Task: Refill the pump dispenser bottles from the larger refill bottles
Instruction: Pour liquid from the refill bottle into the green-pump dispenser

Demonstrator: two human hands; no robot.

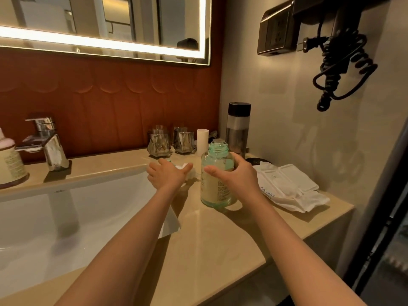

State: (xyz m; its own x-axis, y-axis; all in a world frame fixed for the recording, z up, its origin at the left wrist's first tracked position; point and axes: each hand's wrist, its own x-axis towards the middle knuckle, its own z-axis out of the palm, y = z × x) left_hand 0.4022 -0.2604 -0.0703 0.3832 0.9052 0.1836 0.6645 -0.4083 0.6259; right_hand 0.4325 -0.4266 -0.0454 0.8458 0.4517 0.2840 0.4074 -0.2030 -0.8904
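Clear green-tinted glass dispenser bottle [217, 177], pump off, mouth open, stands upright on the beige stone counter [220, 235], just right of the white sink basin [66, 213]. Looks empty or near empty; hard to tell through the label. Right hand [234, 175] curled loosely round its upper right side, fingers behind the glass, thumb out in front, steadying it, not lifting. Left hand [169, 174] just left of the bottle, open and flat, palm down over white crumpled tissue [184, 167]; something small and green under it, maybe the pump head, cannot tell whether it grips anything.

Far side: tall clear bottle with black cap [238, 129] just behind the dispenser, possibly a refill source, unsure. White cylinder [202, 140] and two faceted glass tumblers [171, 141] left of it. Large cream-labelled bottle [10, 160] at far left edge, beside chrome tap [47, 144]. White wipes pack [289, 184] at right.

Progress: early. Bottle opened, no pouring under way, fill not started. Left: pour, refit pump, repeat for other dispensers.
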